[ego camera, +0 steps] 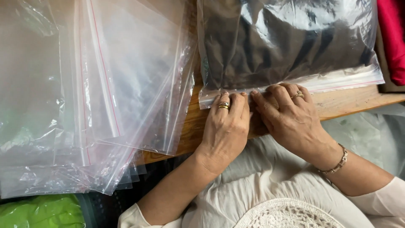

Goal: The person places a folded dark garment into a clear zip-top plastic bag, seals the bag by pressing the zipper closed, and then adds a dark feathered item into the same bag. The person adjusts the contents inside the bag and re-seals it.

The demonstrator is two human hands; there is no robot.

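A clear zip bag (287,42) filled with dark cloth lies on the wooden table (350,101), its zip strip facing me. My left hand (225,126), with rings on one finger, presses its fingertips flat on the near left end of the strip. Right beside it, my right hand (291,120) pinches the strip, wearing a ring and a bracelet at the wrist. The two hands touch each other at the strip.
A thick stack of empty clear zip bags (105,84) with red seal lines covers the left of the table and hangs over its edge. Green cloth (42,211) shows at bottom left, red cloth (392,38) at top right.
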